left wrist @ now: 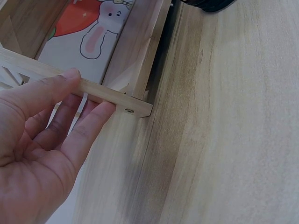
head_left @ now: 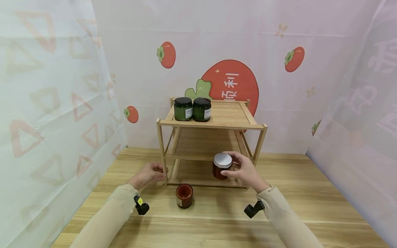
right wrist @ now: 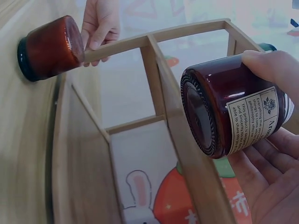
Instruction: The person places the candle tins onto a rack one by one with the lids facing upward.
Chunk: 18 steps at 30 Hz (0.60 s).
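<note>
My left hand [head_left: 149,175] grips the front left post [left wrist: 93,89] of a wooden three-tier shelf [head_left: 231,113] near its foot, thumb on one side and fingers on the other. My right hand [head_left: 247,172] holds a dark amber glass jar [head_left: 219,172] with a silver lid, in front of the shelf's lower tiers at the right. In the right wrist view, a printed cream label [right wrist: 257,119] shows on that jar, and its ridged base faces the shelf. A lidless amber jar [head_left: 184,197] stands upright on the table, just in front of the shelf's left end.
Two dark green jars [head_left: 183,111] with black lids stand side by side at the top tier's left. The wooden table [head_left: 186,230] runs to a patterned cloth backdrop [head_left: 139,62] behind and at both sides. Shelf posts and rails frame the tiers.
</note>
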Motion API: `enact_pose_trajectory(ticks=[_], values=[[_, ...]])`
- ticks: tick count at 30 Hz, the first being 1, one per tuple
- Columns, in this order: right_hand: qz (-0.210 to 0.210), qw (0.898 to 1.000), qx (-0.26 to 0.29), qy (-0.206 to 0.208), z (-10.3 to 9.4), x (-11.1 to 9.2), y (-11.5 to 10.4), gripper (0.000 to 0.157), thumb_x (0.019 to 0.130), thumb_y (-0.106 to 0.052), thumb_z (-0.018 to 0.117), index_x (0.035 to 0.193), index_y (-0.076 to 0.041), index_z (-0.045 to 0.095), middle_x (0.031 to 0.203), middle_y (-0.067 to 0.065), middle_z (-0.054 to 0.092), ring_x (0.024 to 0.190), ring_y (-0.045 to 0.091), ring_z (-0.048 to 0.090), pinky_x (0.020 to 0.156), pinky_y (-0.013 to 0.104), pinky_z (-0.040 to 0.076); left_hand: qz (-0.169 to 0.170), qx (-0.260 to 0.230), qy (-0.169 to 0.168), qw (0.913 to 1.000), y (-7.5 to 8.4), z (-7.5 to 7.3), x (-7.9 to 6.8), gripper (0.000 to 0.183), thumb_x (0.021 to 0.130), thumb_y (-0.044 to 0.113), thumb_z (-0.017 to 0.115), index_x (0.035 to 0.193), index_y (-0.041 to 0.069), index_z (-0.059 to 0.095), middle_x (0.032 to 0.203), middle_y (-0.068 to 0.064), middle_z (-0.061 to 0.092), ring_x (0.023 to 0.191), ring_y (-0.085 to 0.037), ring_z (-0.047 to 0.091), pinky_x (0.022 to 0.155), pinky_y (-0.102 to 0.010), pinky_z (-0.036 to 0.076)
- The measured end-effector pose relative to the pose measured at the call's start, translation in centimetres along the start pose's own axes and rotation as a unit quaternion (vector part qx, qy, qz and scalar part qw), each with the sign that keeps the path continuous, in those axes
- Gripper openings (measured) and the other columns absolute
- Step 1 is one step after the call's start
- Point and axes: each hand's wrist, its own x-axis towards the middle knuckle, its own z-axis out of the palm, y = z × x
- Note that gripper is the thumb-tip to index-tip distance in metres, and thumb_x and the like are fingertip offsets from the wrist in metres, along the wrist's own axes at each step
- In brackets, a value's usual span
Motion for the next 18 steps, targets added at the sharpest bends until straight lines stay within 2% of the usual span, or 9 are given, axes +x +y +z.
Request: enact_pose_trajectory(ticks=[6, 12, 18], values=[[-0.005, 1.0, -0.026, 0.001, -0.6, 0.5, -1.4, 0.062, 0.076, -0.007, 0.081, 0.131, -0.004, 0.054, 0.126, 0.018, 0.059, 0.113, 0.03, 0.06, 0.097, 0.031, 0.054, -0.001, -0.004, 0.001, 1.0, -0.1, 0.0, 0.1, 0.032, 0.087, -0.006, 0.063, 0.117, -0.015, 0.053, 0.12, -0.033, 0.055, 0.095, -0.017, 0.064, 0.088, -0.031, 0.058], [-0.007, 1.0, -0.013, 0.004, -1.3, 1.1, -3.0, 0.062, 0.076, -0.005, 0.081, 0.132, -0.002, 0.053, 0.127, 0.019, 0.057, 0.114, 0.029, 0.059, 0.096, 0.029, 0.054, 0.0, 0.003, 0.001, 1.0, -0.1, 0.0, 0.1, 0.034, 0.087, -0.005, 0.063, 0.118, -0.015, 0.052, 0.121, -0.034, 0.054, 0.096, -0.017, 0.063, 0.088, -0.03, 0.058], [-0.016, 1.0, -0.009, 0.02, -2.2, 1.4, -4.2, 0.062, 0.076, -0.003, 0.081, 0.131, -0.002, 0.053, 0.124, 0.018, 0.057, 0.107, 0.011, 0.059, 0.093, 0.022, 0.054, 0.001, 0.005, -0.002, 1.0, 0.0, 0.0, 0.0, 0.035, 0.088, -0.004, 0.063, 0.119, -0.016, 0.051, 0.123, -0.035, 0.052, 0.097, -0.017, 0.063, 0.089, -0.03, 0.058]])
